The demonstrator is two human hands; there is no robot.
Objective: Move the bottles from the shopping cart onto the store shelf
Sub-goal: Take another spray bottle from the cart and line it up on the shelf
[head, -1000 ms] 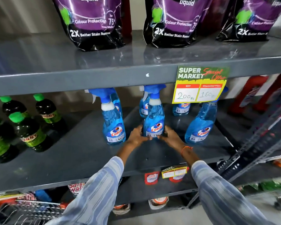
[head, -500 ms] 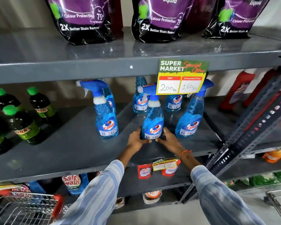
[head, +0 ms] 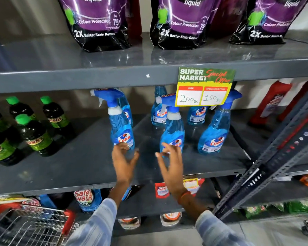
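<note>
Fingers (head: 169,148) spread wide, empty, on both the left hand (head: 124,160) and right hand (head: 171,162); a moment ago clasped round the middle Colin spray bottle (head: 172,134). Now released, standing upright on the grey shelf (head: 78,167) just behind the hands, below the price tag (head: 204,86). Likely back to the shopping cart (head: 30,226) next.

Glossy grey metal shelf (head: 60,167); clear plastic bottles (head: 173,132).
</note>
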